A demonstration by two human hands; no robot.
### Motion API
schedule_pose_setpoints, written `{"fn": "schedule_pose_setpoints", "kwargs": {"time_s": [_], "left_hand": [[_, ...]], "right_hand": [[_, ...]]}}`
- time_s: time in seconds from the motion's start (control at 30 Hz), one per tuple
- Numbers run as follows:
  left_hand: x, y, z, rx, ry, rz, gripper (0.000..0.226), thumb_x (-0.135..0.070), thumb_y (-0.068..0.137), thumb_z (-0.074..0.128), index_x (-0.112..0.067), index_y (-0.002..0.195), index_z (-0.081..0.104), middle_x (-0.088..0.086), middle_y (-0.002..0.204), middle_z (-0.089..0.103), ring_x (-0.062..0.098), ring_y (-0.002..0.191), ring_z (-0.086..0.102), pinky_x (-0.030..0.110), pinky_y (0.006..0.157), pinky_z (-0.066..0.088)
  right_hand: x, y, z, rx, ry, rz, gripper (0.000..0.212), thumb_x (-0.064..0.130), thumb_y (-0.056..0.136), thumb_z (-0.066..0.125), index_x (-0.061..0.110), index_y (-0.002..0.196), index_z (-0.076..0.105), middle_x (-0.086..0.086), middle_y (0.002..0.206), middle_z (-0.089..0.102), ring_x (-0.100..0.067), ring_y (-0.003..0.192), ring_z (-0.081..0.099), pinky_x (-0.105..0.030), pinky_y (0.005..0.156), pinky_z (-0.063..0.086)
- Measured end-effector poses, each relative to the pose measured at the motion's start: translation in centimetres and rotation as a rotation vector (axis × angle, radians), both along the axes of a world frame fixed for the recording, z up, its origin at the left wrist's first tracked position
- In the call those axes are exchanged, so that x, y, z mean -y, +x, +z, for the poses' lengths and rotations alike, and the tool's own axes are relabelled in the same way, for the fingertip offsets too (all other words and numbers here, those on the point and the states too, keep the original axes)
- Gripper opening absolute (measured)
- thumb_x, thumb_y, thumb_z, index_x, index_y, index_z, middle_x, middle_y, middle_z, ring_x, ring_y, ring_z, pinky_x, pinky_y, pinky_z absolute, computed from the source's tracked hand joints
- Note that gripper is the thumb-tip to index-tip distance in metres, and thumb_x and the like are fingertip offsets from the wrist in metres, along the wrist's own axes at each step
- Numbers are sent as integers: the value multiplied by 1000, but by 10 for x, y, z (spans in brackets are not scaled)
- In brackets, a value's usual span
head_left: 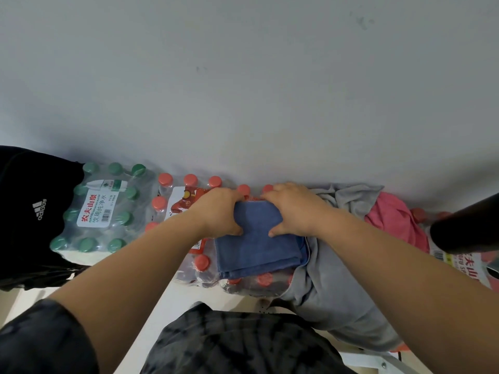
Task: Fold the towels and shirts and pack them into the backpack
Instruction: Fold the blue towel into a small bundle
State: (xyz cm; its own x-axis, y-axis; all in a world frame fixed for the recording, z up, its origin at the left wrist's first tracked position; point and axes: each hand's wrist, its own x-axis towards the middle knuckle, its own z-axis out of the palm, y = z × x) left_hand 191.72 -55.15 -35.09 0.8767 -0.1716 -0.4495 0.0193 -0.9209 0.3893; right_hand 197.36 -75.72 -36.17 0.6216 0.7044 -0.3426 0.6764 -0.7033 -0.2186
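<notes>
Sagging is expected below the grip, the soft folded blue towel (256,247) being clasped by left hand (220,211) and right hand (293,209).

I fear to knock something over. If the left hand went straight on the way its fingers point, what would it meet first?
Probably the red bottle cap just beyond the left hand, which grips the blue towel; behind the cap stands the wall. Depth is hard to judge.
</notes>
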Motion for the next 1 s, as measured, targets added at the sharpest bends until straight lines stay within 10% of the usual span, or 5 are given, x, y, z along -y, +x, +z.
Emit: {"fn": "schedule_pose_setpoints", "kwargs": {"time_s": [0.33, 0.57, 0.77, 1.0], "left_hand": [[9, 12, -1, 512, 127, -129, 14, -16, 80, 64, -11, 93, 61, 8, 100, 60, 32, 82, 59, 42, 68, 50], [6, -52, -13, 473, 63, -204, 77, -56, 84, 54, -17, 149, 44, 7, 152, 47, 28, 139, 46, 48, 116, 35], [11, -94, -38, 300, 174, -248, 88, -75, 94, 14, -21, 159, -10, -2, 166, -20, 19, 152, -21, 53, 125, -1], [24, -94, -32, 279, 117, -141, 85, -74, 93, 1, -22, 159, -14, -4, 166, -20, 16, 152, -20, 52, 124, -4]], "right_hand": [[17, -10, -1, 274, 385, -246, 34, 32, 76, 76, 14, 103, 66, -5, 101, 54, -28, 95, 53, -44, 81, 49], [49, -60, -12, 256, 434, -170, 58, 48, 91, 57, 19, 141, 56, 0, 145, 54, -22, 133, 50, -41, 110, 40], [62, -77, -27, 101, 237, -112, 70, 61, 99, 24, 26, 159, 22, 9, 168, 9, -10, 155, -1, -37, 126, 9], [66, -79, -27, 28, 100, -55, 84, 72, 93, 20, 29, 159, -10, 15, 163, -26, -7, 148, -31, -41, 124, -11]]}}
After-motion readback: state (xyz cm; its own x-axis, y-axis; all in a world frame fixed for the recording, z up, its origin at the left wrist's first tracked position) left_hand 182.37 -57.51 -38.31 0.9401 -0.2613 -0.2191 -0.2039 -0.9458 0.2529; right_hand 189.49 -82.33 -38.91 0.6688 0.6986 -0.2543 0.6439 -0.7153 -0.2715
